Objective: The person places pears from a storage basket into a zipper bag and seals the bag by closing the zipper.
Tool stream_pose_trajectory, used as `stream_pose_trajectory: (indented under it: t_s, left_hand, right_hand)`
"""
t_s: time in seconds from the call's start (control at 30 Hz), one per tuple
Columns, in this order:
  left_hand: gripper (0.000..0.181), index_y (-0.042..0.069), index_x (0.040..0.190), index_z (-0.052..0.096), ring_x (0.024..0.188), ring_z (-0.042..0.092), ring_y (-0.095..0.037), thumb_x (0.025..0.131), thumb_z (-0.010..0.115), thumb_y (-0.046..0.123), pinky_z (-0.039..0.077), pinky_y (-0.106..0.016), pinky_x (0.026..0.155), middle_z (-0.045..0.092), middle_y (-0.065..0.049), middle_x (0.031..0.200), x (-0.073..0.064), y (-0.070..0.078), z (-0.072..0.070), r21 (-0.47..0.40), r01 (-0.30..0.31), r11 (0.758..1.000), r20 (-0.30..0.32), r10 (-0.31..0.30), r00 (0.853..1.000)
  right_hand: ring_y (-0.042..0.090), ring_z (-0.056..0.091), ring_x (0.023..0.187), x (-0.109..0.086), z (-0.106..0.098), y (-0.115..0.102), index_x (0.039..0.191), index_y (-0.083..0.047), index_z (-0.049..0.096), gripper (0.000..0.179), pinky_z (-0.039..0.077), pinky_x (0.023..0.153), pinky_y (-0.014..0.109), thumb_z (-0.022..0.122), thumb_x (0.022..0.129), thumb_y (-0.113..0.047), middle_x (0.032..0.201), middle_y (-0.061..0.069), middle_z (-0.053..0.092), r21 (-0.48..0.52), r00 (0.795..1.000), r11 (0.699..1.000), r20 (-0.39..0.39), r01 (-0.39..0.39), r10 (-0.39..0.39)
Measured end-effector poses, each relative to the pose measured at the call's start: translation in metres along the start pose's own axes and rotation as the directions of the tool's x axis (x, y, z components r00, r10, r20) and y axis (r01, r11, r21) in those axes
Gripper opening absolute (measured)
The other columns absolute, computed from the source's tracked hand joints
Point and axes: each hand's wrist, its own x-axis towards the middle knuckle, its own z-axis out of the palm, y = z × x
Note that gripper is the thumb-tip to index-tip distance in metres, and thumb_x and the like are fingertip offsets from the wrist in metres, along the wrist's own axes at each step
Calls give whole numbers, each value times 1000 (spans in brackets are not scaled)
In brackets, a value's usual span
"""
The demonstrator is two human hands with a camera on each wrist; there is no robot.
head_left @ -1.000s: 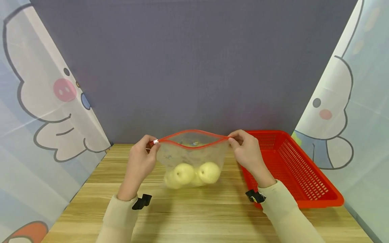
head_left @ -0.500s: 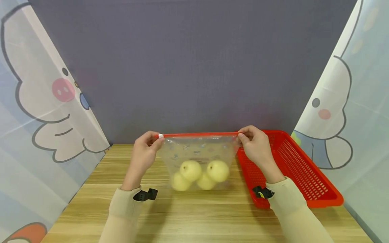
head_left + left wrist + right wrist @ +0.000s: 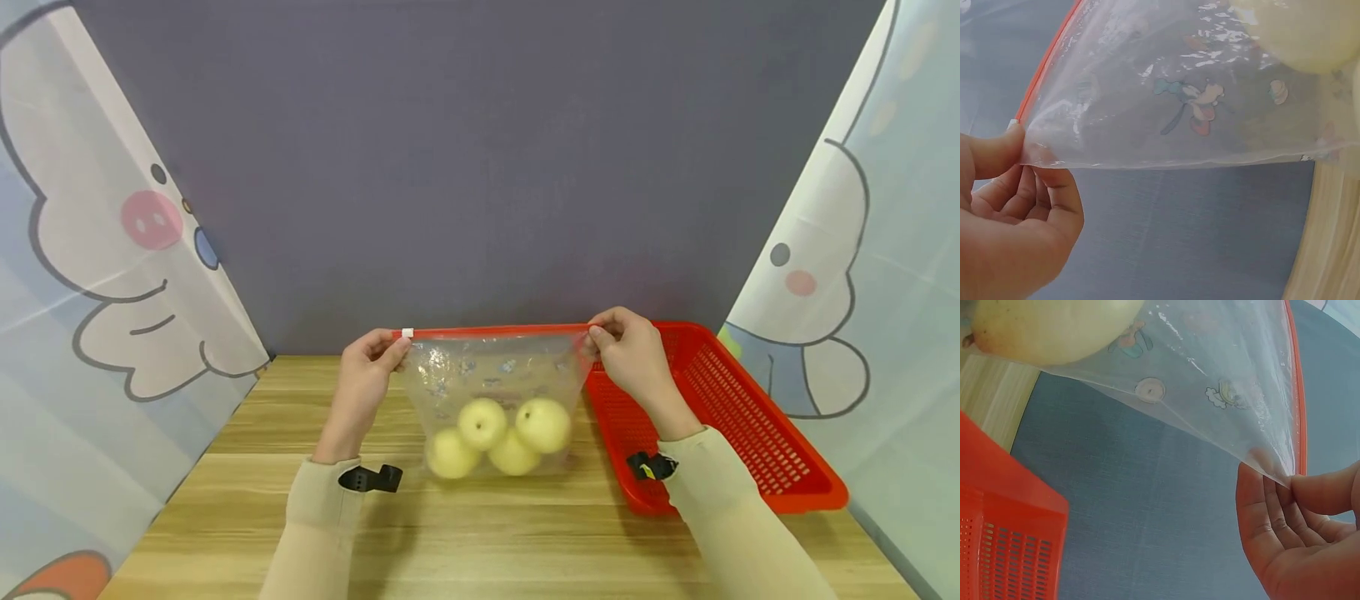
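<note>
A clear slider zip bag [image 3: 491, 367] with printed cartoon figures hangs upright between my hands. Several round, pale yellow fruits [image 3: 482, 424], like pears, lie in its bottom. Its red zip strip [image 3: 495, 332] is stretched straight, and the two edges lie together. My left hand [image 3: 367, 362] pinches the strip's left end between thumb and fingers, right beside the white slider [image 3: 407, 332]. The opposite top corner is pinched by my right hand [image 3: 628, 354]; the right wrist view shows the thumb [image 3: 1325, 490] pressing the film against the curled fingers.
A red perforated plastic basket [image 3: 720, 417] stands on the right of the wooden table [image 3: 480, 542], partly behind my right forearm. A dark grey cloth [image 3: 480, 167] rises behind the table, with cartoon-printed curtains [image 3: 112, 250] at the sides.
The bag's mouth, parted a second ago, has been drawn into a straight line. My right hand moved right and slightly up; my left hand and the slider shifted a little right.
</note>
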Motion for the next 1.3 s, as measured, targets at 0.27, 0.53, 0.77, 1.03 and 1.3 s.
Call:
stream_pose_trajectory:
  t_s: [0.27, 0.53, 0.77, 1.03, 1.3]
  left_hand:
    - [22, -6, 107, 62, 79, 56, -14, 105, 57, 15, 52, -24, 72, 59, -3, 87, -2, -11, 2, -220, -8, 975, -21, 4, 1000]
    - [20, -5, 102, 64, 74, 55, -12, 104, 59, 14, 50, -22, 65, 60, -3, 83, -11, -16, 9, -271, -24, 962, -93, -1, 996]
    - [20, -5, 100, 65, 72, 56, -11, 104, 59, 14, 50, -20, 63, 60, -3, 81, -13, -14, 12, -298, -53, 953, -113, 20, 993]
    - [20, -7, 99, 64, 70, 56, -11, 104, 59, 12, 49, -19, 61, 61, -3, 80, -15, -13, 13, -334, -50, 941, -114, 12, 993]
    - [20, -7, 98, 64, 69, 57, -11, 104, 59, 10, 49, -20, 61, 61, -3, 79, -17, -12, 15, -334, -64, 940, -122, 24, 992]
  right_hand:
    - [28, 70, 80, 0, -1, 0, 111, 2, 63, 16, 57, 65, 31, 56, 105, -11, 93, 17, 69, -2, 999, 999, 28, -38, 38]
    - [29, 68, 83, -4, -6, -4, 114, 4, 62, 19, 57, 70, 30, 54, 105, -12, 96, 18, 69, 82, 992, 994, 109, -78, 69]
    - [28, 65, 81, -7, -7, -11, 116, -2, 63, 19, 54, 69, 35, 60, 103, -15, 94, 13, 69, -11, 991, 1000, 129, -22, 23]
    - [32, 61, 101, -12, 5, -28, 116, -4, 67, 24, 52, 84, 49, 66, 97, -18, 116, 14, 66, -281, 987, 951, 126, 128, -95]
    - [41, 58, 104, -14, 31, -48, 111, 2, 70, 27, 49, 91, 51, 69, 92, -17, 110, 17, 66, -552, 929, 749, 167, 365, -330]
